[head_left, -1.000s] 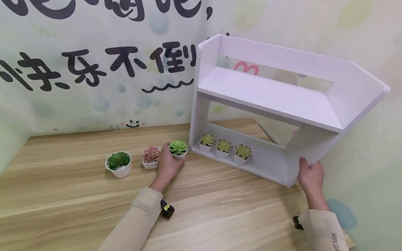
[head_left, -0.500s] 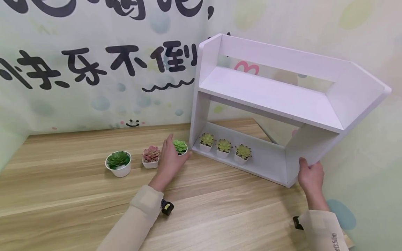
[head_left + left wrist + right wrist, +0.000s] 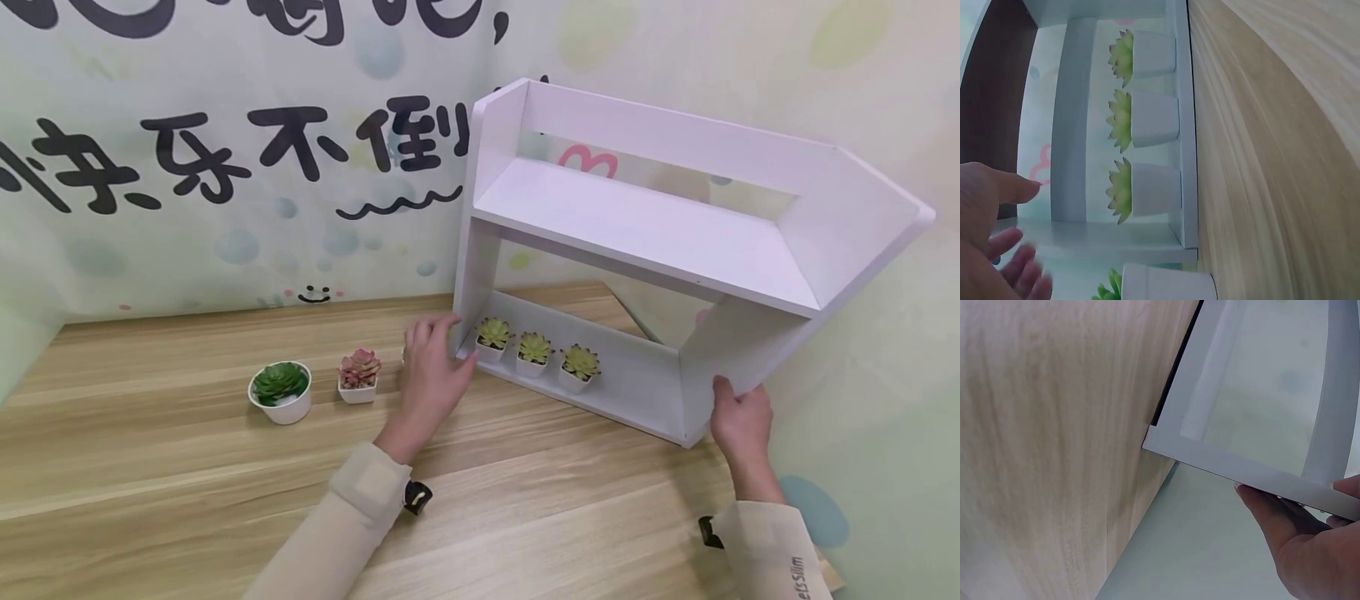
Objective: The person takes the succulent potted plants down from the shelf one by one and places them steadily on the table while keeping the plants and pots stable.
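Observation:
The white two-tier shelf (image 3: 645,221) stands angled on the table. At its left side panel, the left hand (image 3: 431,375) has thumb and fingers spread; the left wrist view shows this hand (image 3: 991,231) holding nothing. The right hand (image 3: 742,425) grips the right side panel low down, as the right wrist view also shows (image 3: 1316,544). Three small succulents (image 3: 493,335), (image 3: 533,350), (image 3: 580,364) sit in a row on the lower board. A white pot (image 3: 1166,284) with a green succulent stands outside the left panel, mostly hidden by the left hand in the head view.
On the wood table (image 3: 187,467), left of the left hand, are a pink succulent (image 3: 358,373) in a white pot and a dark green one (image 3: 281,387) in a round white pot. A wall covering (image 3: 225,233) with black lettering rises behind.
The left hand has let go of the bright green succulent's pot and moved right to the shelf's left panel. The right hand keeps its grip; the shelf has not visibly moved.

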### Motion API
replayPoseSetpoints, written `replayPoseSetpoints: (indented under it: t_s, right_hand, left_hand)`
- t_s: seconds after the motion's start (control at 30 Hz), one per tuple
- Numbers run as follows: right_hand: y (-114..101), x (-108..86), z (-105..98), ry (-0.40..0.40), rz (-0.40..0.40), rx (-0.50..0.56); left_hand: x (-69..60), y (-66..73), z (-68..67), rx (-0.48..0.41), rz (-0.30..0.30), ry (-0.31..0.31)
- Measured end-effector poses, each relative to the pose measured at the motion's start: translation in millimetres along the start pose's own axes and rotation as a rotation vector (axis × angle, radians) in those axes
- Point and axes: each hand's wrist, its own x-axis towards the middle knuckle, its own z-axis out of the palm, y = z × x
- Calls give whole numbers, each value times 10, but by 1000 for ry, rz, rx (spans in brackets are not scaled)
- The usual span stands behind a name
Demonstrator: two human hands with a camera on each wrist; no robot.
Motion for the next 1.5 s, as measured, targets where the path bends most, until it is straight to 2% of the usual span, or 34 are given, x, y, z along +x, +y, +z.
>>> replayPoseSetpoints:
  t_s: [0.13, 0.23, 0.33, 0.67, 0.9, 1.03, 1.23, 1.5]
  right_hand:
    - [-2, 14, 3, 2, 3, -2]
    - [0, 18, 6, 12, 7, 4]
    - [0, 11, 11, 23, 6, 19]
    - [15, 31, 8, 21, 6, 17]
    - [-3, 40, 7, 9, 23, 27]
    - [3, 32, 18, 22, 9, 17]
    - [3, 27, 25, 48, 6, 6]
    - [4, 16, 42, 41, 10, 9]
  left_hand:
    - [11, 47, 54, -51, 10, -78]
    - [21, 73, 120, -53, 6, -155]
    - [38, 89, 194, -72, -10, -187]
    - [140, 36, 450, -185, -108, -146]
    - [239, -71, 677, -174, -188, -137]
    - [282, -91, 737, -173, -210, -126]
    - [339, -130, 816, -180, -209, -104]
    - [377, -225, 915, -279, -281, -106]
